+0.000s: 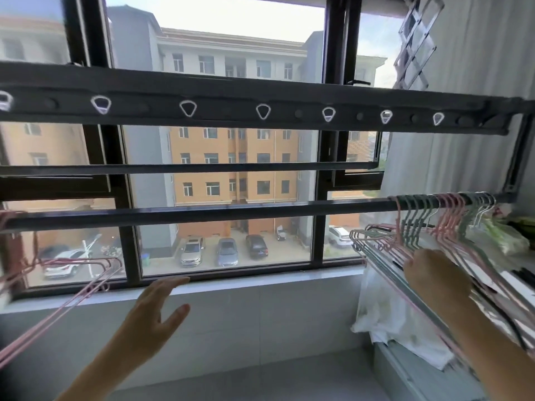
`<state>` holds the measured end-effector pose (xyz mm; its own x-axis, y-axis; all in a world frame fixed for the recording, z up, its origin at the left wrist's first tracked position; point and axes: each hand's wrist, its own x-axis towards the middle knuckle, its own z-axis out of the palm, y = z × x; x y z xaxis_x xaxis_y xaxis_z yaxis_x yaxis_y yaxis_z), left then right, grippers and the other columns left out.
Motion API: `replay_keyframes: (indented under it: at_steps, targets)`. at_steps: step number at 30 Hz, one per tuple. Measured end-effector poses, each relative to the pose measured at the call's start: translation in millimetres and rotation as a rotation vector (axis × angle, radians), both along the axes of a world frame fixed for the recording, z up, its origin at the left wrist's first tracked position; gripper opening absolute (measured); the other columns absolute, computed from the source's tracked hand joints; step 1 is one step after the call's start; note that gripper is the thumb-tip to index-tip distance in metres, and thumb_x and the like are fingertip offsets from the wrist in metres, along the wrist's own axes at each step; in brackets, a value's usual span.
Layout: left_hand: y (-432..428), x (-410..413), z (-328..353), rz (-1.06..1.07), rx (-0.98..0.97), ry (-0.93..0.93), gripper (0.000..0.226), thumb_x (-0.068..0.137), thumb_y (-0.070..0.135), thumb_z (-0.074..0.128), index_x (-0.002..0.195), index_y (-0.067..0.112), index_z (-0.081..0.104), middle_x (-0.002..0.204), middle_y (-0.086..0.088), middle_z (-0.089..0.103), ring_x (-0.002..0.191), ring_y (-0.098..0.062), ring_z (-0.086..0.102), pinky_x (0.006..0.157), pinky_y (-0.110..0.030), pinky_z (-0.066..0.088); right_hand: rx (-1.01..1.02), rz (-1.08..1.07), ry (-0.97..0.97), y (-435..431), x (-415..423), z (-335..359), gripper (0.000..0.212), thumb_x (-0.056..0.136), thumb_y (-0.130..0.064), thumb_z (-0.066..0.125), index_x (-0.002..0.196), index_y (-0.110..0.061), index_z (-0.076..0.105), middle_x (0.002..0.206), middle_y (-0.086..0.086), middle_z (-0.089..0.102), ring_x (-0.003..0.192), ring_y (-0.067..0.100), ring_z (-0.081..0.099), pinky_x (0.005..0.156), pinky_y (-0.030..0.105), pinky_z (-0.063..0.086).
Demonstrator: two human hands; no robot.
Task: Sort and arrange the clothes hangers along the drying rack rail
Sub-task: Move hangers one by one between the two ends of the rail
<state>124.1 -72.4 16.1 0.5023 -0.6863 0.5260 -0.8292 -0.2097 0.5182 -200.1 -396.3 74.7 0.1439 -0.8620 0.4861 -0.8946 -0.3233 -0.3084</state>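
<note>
A dark drying rack rail runs across in front of the window. At its right end hangs a tight bunch of pink, green and white hangers. A few pink hangers hang at the rail's far left. My right hand reaches into the right bunch, its fingers among the hangers' bodies; whether it grips one I cannot tell. Below the rail's middle, my left hand is held up with fingers spread and nothing in it.
Above, a wider dark bar carries white triangular rings. A white windowsill lies behind my hands. White cloth or plastic drapes under the right bunch, over a low unit. A folding rack hangs at upper right.
</note>
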Motion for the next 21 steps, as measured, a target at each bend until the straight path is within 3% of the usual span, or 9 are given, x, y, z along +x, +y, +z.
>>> replay_keyframes:
  at_steps: [3, 6, 10, 15, 17, 21]
  targets:
    - [21.2, 7.8, 10.6, 0.069, -0.008, -0.034, 0.042, 0.083, 0.023, 0.064, 0.123, 0.027, 0.051, 0.128, 0.004, 0.050, 0.115, -0.010, 0.044, 0.099, -0.034, 0.039, -0.186, 0.033, 0.087, 11.7, 9.9, 2.8, 0.031, 0.084, -0.029, 0.057, 0.092, 0.001, 0.062, 0.089, 0.021, 0.057, 0.081, 0.033, 0.056, 0.066, 0.039, 0.049]
    - [45.2, 14.1, 21.9, 0.212, -0.042, -0.101, 0.037, 0.086, 0.026, 0.061, 0.121, 0.020, 0.052, 0.126, 0.003, 0.051, 0.115, -0.011, 0.045, 0.100, -0.028, 0.034, -0.232, 0.153, 0.119, 20.9, 40.0, 6.0, 0.033, 0.079, -0.029, 0.062, 0.099, -0.003, 0.063, 0.088, 0.024, 0.059, 0.080, 0.036, 0.055, 0.071, 0.043, 0.050]
    - [84.0, 27.4, 35.0, 0.474, -0.062, -0.209, 0.036, 0.082, 0.024, 0.060, 0.115, 0.008, 0.058, 0.114, -0.010, 0.061, 0.111, -0.026, 0.052, 0.097, -0.034, 0.038, -0.331, 0.420, 0.044, 47.2, 100.9, -6.7, 0.029, 0.074, -0.022, 0.064, 0.090, 0.003, 0.064, 0.076, 0.022, 0.062, 0.073, 0.040, 0.057, 0.071, 0.049, 0.052]
    - [134.2, 42.9, 40.0, 0.853, 0.244, -0.403, 0.042, 0.079, 0.017, 0.063, 0.119, 0.011, 0.053, 0.109, -0.010, 0.061, 0.100, -0.028, 0.057, 0.081, -0.039, 0.053, -0.147, 0.606, 0.043, 104.5, 159.7, -22.4, 0.040, 0.073, -0.027, 0.072, 0.105, -0.004, 0.064, 0.097, 0.018, 0.060, 0.091, 0.040, 0.060, 0.077, 0.051, 0.052]
    - [146.7, 47.3, 37.0, 0.923, 0.349, -0.421, 0.041, 0.077, 0.012, 0.063, 0.117, 0.012, 0.053, 0.102, -0.007, 0.062, 0.093, -0.025, 0.059, 0.074, -0.034, 0.054, -0.121, 0.681, 0.045, 124.8, 173.2, -22.4, 0.041, 0.074, -0.028, 0.072, 0.108, -0.006, 0.064, 0.101, 0.016, 0.060, 0.097, 0.038, 0.060, 0.080, 0.049, 0.052]
    - [151.5, 46.4, 35.8, 0.984, 0.465, -0.447, 0.034, 0.071, 0.002, 0.066, 0.103, 0.013, 0.062, 0.082, -0.005, 0.071, 0.067, -0.022, 0.068, 0.058, -0.030, 0.054, -0.134, 0.737, 0.039, 146.5, 183.0, -22.3, 0.045, 0.073, -0.032, 0.073, 0.111, -0.011, 0.064, 0.105, 0.013, 0.059, 0.090, 0.036, 0.065, 0.074, 0.046, 0.055]
